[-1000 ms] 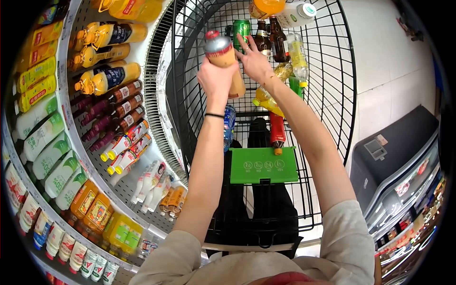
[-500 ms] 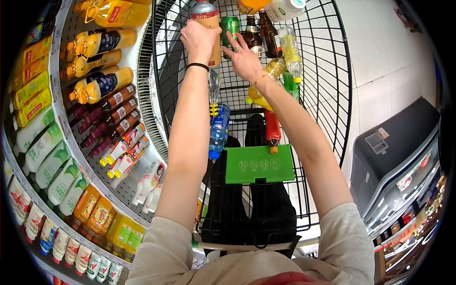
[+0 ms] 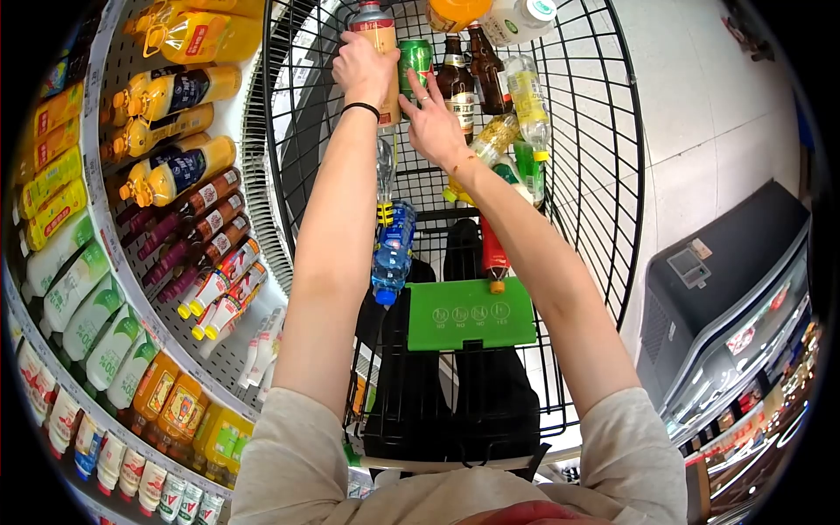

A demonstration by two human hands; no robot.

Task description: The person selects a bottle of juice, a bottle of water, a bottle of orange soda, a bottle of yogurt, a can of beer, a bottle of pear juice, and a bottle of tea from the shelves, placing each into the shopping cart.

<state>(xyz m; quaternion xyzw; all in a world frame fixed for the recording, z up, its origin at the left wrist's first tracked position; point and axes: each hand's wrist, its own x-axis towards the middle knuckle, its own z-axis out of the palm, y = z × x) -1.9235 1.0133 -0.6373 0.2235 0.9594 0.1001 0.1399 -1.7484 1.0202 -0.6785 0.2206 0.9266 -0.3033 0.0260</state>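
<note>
Inside the wire shopping cart (image 3: 638, 166), my left hand (image 3: 364, 70) is wrapped round a large peach-coloured drink bottle (image 3: 376, 33) with a grey cap, which lies along the cart's left side. My right hand (image 3: 436, 131) has its fingers spread and holds nothing. Its fingertips are at the lower end of a green can (image 3: 415, 59), which lies beside the bottle. Just right of the can are a brown beer bottle (image 3: 456, 80) and a second brown bottle (image 3: 486, 63). A clear bottle with a yellow cap (image 3: 530, 109) lies farther right.
Nearer me lie a blue bottle (image 3: 394, 249) and a red bottle (image 3: 494, 254), by the green seat flap (image 3: 472, 317). An orange container (image 3: 458, 10) and a white jug (image 3: 518, 19) sit at the far end. Drink shelves (image 3: 114, 175) line the left; a dark bin-like unit (image 3: 717, 280) stands right.
The view has shifted slightly, so the cart's contents sit a little differently in frame. My right hand has come slightly down and left, uncovering more of the brown bottle. My left hand keeps its hold.
</note>
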